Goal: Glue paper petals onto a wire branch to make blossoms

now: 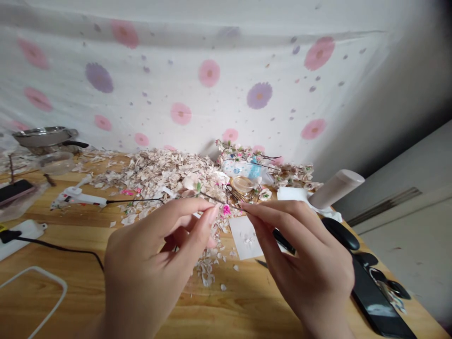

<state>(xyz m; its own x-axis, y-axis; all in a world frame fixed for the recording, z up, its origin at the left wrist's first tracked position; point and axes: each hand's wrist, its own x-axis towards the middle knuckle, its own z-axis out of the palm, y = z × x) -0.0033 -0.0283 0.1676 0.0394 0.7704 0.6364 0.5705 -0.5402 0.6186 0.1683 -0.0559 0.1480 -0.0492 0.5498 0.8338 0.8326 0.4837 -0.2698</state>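
A thin dark flower stem (pixel 206 196) stretches between my two hands above the wooden table. At its left end sit a pale blossom and a small green leaf (pixel 198 187). My left hand (pixel 151 259) pinches the stem between thumb and forefinger. Fingertips of my right hand (pixel 303 254) close on the stem's other end. Just behind the gap between the hands shows a bright pink flower (pixel 226 210); whether it touches the stem I cannot tell. Below lies a white paper sheet (pixel 242 238) with small pale bits on it.
A large heap of pale petals (pixel 158 172) covers the table's back. On the left are a glue gun (pixel 79 195), a power strip (pixel 23 238) and a metal pan (pixel 45 136). Finished-looking blossom branches (pixel 243 153), a white cylinder (pixel 337 188) and a black phone (pixel 379 301) are on the right.
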